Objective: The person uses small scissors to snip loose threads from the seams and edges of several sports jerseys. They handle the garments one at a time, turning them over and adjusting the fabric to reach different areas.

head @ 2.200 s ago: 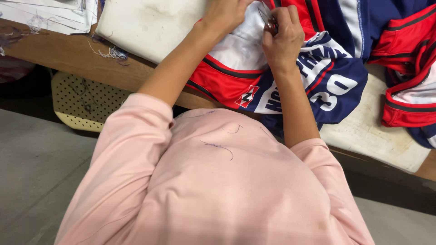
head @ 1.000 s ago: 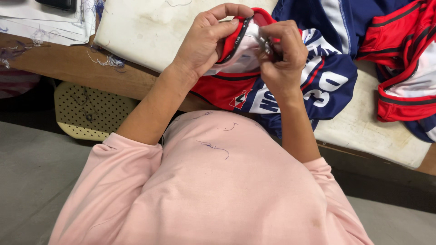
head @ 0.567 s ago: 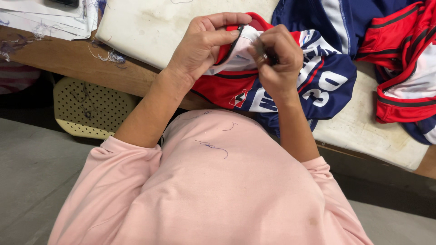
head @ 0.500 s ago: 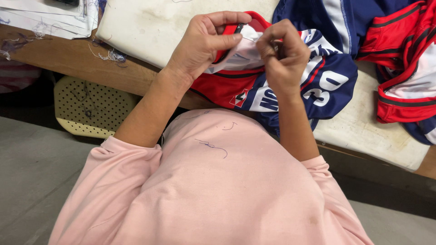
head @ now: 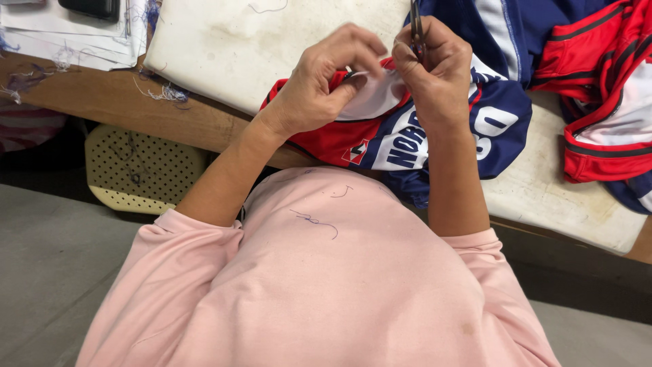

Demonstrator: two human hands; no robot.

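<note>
Shirt (head: 326,285): a pink shirt is worn, nearest the camera; loose thread bits are seen lying on it.
Jersey (head: 407,136): a red, white and blue jersey is draped over the near edge of the table (head: 564,197), partly lifted off it.
Left hand (head: 319,88): closed on a white fold of the jersey, which is pinched between thumb and fingers.
Right hand (head: 435,68): curled shut around small snips (head: 415,30), held just beside the pinched fold.
Risk: the cloth could be nicked if the blades are closed too near the fold; the left thumb could be caught, being so close.
Beyond the jersey: a second, red jersey (head: 604,102) is heaped, and paper (head: 68,34) is stacked to the left.
</note>
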